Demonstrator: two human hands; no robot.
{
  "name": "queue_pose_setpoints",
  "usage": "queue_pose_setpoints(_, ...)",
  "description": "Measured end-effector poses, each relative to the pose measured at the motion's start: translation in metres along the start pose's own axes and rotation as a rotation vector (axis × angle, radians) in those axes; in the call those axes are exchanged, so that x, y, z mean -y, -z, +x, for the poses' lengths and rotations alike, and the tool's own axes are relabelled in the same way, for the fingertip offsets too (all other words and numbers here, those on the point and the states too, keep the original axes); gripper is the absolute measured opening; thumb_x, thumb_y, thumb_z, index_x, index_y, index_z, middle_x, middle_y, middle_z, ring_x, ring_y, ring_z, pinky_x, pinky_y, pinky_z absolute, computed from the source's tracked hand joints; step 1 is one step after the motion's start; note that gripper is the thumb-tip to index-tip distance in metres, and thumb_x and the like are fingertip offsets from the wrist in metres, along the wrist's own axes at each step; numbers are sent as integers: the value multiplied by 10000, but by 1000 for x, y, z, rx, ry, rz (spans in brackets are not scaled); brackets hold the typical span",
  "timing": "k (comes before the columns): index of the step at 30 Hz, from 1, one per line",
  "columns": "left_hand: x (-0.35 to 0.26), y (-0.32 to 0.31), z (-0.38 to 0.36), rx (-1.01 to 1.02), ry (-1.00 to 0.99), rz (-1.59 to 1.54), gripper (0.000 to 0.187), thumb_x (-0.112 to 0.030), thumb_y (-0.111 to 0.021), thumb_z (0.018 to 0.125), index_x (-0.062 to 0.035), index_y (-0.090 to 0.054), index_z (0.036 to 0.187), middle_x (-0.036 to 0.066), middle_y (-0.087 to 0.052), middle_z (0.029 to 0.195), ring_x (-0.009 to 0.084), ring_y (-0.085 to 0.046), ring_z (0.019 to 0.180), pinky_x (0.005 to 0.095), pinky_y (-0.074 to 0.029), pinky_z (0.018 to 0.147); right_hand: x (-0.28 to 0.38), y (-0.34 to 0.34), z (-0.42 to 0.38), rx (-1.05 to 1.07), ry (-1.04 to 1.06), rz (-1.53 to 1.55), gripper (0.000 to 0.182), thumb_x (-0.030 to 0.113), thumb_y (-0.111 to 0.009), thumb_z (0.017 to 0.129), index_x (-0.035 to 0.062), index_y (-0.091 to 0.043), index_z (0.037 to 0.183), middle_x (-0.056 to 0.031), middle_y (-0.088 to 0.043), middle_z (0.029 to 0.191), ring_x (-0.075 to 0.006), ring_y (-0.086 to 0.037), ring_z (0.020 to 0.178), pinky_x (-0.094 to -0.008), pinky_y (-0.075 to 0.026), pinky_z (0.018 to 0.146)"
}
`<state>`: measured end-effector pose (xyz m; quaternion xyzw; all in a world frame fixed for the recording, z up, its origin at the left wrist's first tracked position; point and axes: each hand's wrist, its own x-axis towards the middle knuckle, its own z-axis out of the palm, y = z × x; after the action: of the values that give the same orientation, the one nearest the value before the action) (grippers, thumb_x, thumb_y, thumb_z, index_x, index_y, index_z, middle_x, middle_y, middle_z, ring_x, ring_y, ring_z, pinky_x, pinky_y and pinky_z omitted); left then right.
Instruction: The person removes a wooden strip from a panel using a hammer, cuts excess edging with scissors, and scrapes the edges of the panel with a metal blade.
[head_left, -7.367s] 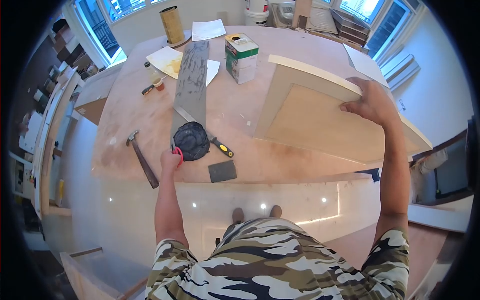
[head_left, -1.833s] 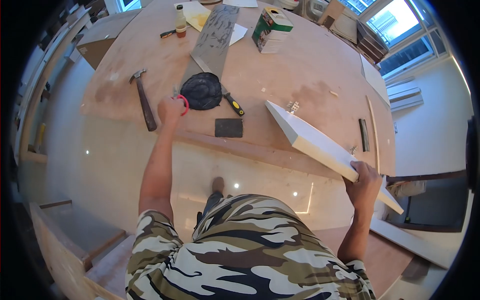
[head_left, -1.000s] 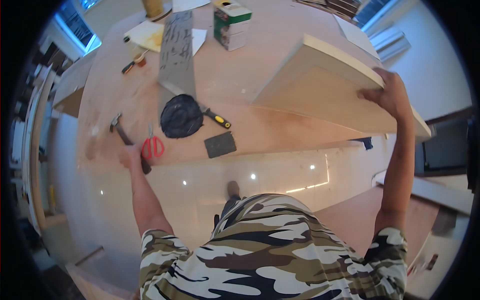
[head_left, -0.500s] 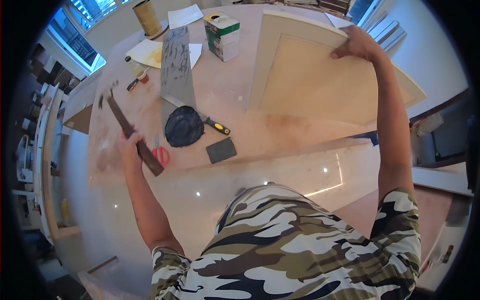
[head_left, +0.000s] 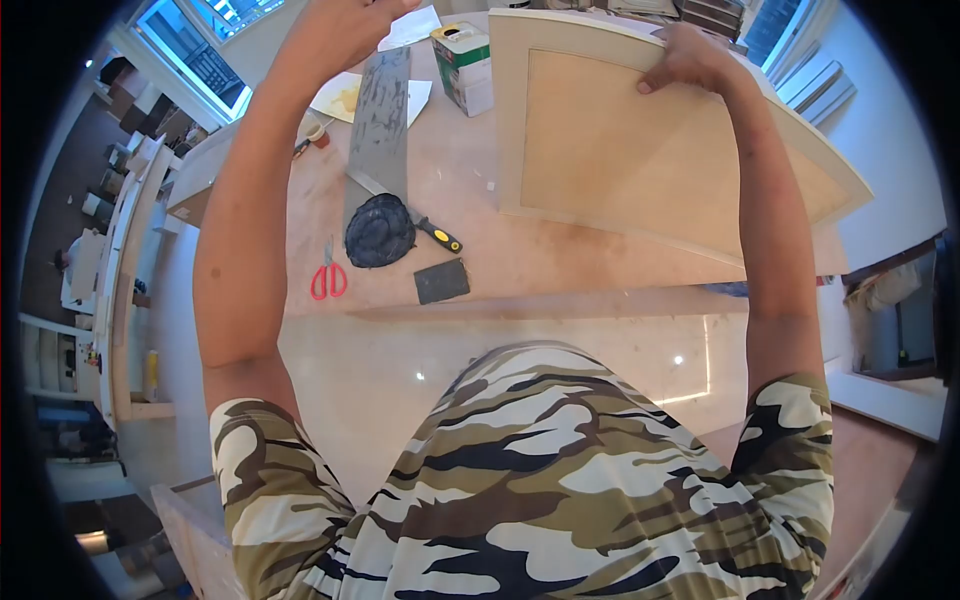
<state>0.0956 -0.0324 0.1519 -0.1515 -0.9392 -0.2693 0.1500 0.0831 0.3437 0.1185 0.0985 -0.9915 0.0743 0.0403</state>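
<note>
My right hand (head_left: 690, 58) grips the top edge of a cream cabinet door panel (head_left: 590, 130), thumb on the front face and fingers behind. The panel stands tilted on the table. My left hand (head_left: 345, 30) is raised at the top edge of the view, its fingers curled and partly cut off. What it holds is hidden; no hammer shows in view. Below it lie a long grey strip (head_left: 380, 110), a round black lump (head_left: 380, 231), a yellow-and-black-handled knife (head_left: 438, 234), red-handled scissors (head_left: 328, 278) and a dark flat pad (head_left: 442, 281).
A green-and-white can (head_left: 464, 70) stands left of the panel on the pinkish table (head_left: 570, 250). White sheets (head_left: 420, 102) lie under the strip, and a small cup (head_left: 317, 135) is beside them. Shelves (head_left: 110, 300) line the left side; a window (head_left: 195, 60) is behind.
My left hand, with a hammer in it earlier, has moved up and away to the top edge; the hammer has left view. My right hand still grips the panel, which now stands slightly more squarely.
</note>
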Motion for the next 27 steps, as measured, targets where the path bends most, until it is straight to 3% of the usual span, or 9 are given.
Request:
queue_pose_setpoints(4,-37,2,-2,-56,-88,55,443,-263,-640,922,-43,-655,1306,261,-688,926,226,-682,825,375,-540,781,-8,-6,7,-17,25,-10,625,258,-877,558,-28,-726,1093,-194,-748,957,-333,-704,896,-411,-533,832)
queue_pose_setpoints(7,-19,-19,9,-173,-430,487,458,-278,-632,916,-72,-653,1324,278,-703,1020,351,-701,858,416,-541,809,-10,-8,8,10,-10,37,626,251,-875,555,-35,-722,1091,-197,-748,959,-335,-704,901,-414,-534,835)
queue_pose_setpoints(8,-14,-18,14,-110,-286,452,458,-287,-627,904,-93,-661,1318,276,-687,1121,434,-672,975,445,-533,882,-11,-7,10,26,-17,61,626,248,-874,554,-38,-721,1089,-198,-748,960,-335,-704,904,-414,-534,836)
queue_pose_setpoints(11,-51,-2,1,16,62,259,464,-295,-636,892,-90,-667,1307,265,-680,1172,420,-646,1103,457,-505,978,-15,-10,15,14,-40,21,614,237,-871,554,-41,-722,1080,-200,-746,954,-338,-704,896,-413,-538,829)
queue_pose_setpoints(14,-15,-15,12,-104,-265,440,469,-315,-649,899,-92,-665,1312,267,-696,1127,392,-683,1040,439,-521,943,-13,-7,13,25,-8,81,605,234,-870,554,-41,-724,1073,-196,-746,950,-333,-705,882,-411,-541,815)
queue_pose_setpoints(17,-34,-6,9,-50,-67,359,458,-328,-642,915,-105,-668,1314,277,-697,1113,367,-693,1044,425,-520,957,-12,-11,12,-7,-31,25,597,235,-870,554,-42,-725,1063,-191,-744,934,-324,-706,868,-410,-544,804)
queue_pose_setpoints(20,35,-22,45,-170,-411,385,488,-387,-617,979,-219,-587,1436,142,-756,1084,281,-721,875,355,-548,790,-8,-8,5,-28,-6,37,587,244,-871,554,-31,-728,1051,-179,-743,917,-321,-703,865,-410,-543,807)
queue_pose_setpoints(23,8,-22,34,-77,-321,342,446,-385,-623,964,-245,-625,1387,173,-700,1229,380,-688,1045,390,-510,937,-3,-4,0,-14,-16,33,579,253,-873,557,-16,-733,1050,-179,-741,919,-332,-700,868,-414,-544,810)
queue_pose_setpoints(27,5,-25,35,-123,-328,304,440,-377,-624,961,-247,-632,1382,187,-716,1177,382,-685,1023,396,-516,914,-6,-7,1,-18,-19,34,587,262,-880,561,0,-738,1067,-182,-743,945,-341,-700,891,-417,-543,821)
